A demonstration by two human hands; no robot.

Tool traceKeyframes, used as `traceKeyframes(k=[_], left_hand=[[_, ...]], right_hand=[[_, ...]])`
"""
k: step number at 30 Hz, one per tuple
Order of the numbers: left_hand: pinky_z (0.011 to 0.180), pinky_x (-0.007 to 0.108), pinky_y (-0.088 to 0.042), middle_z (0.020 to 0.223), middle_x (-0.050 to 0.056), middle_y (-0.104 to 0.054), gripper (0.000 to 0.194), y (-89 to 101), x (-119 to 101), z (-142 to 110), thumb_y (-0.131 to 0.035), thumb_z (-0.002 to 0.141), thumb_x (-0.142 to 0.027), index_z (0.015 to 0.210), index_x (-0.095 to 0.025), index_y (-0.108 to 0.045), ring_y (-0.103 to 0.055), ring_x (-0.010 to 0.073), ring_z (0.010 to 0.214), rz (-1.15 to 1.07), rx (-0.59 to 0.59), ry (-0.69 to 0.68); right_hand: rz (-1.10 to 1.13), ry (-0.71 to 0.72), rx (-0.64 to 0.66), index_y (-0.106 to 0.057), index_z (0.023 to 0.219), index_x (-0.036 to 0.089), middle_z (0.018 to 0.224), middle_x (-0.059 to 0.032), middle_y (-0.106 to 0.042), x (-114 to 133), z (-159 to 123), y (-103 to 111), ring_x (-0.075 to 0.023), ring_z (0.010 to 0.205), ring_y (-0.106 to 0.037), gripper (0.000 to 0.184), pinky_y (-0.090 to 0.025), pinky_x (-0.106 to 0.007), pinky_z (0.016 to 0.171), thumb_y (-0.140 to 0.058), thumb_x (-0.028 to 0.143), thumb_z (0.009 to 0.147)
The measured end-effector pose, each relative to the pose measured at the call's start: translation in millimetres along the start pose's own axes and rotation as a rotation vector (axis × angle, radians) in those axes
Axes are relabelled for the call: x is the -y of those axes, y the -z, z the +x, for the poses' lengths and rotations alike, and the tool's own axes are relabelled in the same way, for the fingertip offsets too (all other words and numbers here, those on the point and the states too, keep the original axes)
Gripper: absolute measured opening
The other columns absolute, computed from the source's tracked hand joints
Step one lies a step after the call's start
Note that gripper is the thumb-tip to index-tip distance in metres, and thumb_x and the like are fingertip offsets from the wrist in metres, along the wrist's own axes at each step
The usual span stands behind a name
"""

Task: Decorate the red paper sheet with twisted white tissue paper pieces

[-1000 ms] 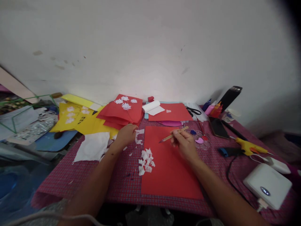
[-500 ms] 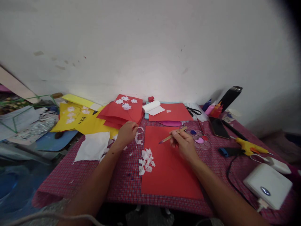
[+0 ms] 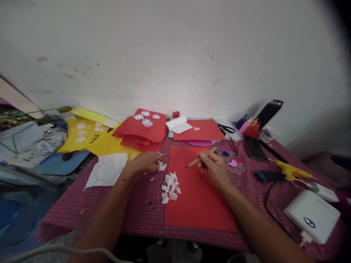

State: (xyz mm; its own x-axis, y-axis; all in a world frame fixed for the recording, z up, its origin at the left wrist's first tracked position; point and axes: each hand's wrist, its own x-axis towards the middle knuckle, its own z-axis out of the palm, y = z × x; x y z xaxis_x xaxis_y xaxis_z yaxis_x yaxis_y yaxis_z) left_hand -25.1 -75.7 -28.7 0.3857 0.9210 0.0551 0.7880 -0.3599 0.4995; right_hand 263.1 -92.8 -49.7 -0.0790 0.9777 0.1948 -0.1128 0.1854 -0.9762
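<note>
My right hand (image 3: pixel 212 166) grips a paintbrush (image 3: pixel 195 161) with a wooden handle, its dark tip just above a red paper sheet (image 3: pixel 200 204). A small pile of torn white paper pieces (image 3: pixel 170 188) lies over that sheet's left edge. Left of the sheet, my left hand (image 3: pixel 145 162) is closed, its fingertips at a white paper scrap (image 3: pixel 162 166) that it seems to pinch. The fingertips are partly hidden. Beside my left forearm lies a white paper sheet (image 3: pixel 105 170).
Red papers with white paper flowers (image 3: pixel 147 123) lie at the back left, beside yellow painted sheets (image 3: pixel 78 137). A white paper roll (image 3: pixel 177 123), scissors (image 3: pixel 226 128), a palette (image 3: pixel 238 168), a phone (image 3: pixel 255 148), a black bottle (image 3: pixel 270 113), a glue gun (image 3: pixel 293 170) and a white box (image 3: pixel 312 217) also stand around.
My left hand has moved down and slightly toward me, onto the white scraps beside the red sheet. My right hand and the paintbrush stay nearly where they were.
</note>
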Motion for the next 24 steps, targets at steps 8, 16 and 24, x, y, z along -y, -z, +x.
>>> traceKeyframes(k=[8,16,24], left_hand=[[0.058,0.025,-0.033,0.072,0.004,-0.07,0.018,-9.0,-1.5,5.6,-0.052,0.072,-0.021,0.066,-0.023,-0.069,-0.057,0.017,0.063,0.176,0.113,-0.078],[0.06,0.025,-0.035,0.071,0.001,-0.064,0.017,13.4,-4.6,5.9,-0.051,0.082,-0.026,0.072,-0.019,-0.063,-0.056,0.0142,0.066,-0.003,-0.214,-0.03],[0.063,0.024,-0.04,0.072,0.0,-0.062,0.016,15.1,-11.7,6.2,-0.056,0.081,-0.032,0.078,-0.018,-0.063,-0.054,0.0129,0.067,-0.287,-0.474,0.09]], right_hand=[[-0.011,0.01,0.018,-0.068,0.085,0.017,0.061,0.0002,-0.061,-2.6,0.2,0.4,-0.0113,0.048,-0.052,0.024,-0.04,-0.024,0.046,-0.062,0.04,0.088],[-0.018,0.018,0.007,-0.068,0.083,0.017,0.06,0.0001,-0.061,0.9,0.3,0.8,-0.0114,0.047,-0.052,0.025,-0.04,-0.024,0.046,-0.063,0.041,0.087],[-0.03,0.022,0.002,-0.068,0.083,0.017,0.059,0.0003,-0.06,0.9,0.5,0.6,-0.0118,0.047,-0.051,0.026,-0.039,-0.025,0.045,-0.063,0.042,0.086]])
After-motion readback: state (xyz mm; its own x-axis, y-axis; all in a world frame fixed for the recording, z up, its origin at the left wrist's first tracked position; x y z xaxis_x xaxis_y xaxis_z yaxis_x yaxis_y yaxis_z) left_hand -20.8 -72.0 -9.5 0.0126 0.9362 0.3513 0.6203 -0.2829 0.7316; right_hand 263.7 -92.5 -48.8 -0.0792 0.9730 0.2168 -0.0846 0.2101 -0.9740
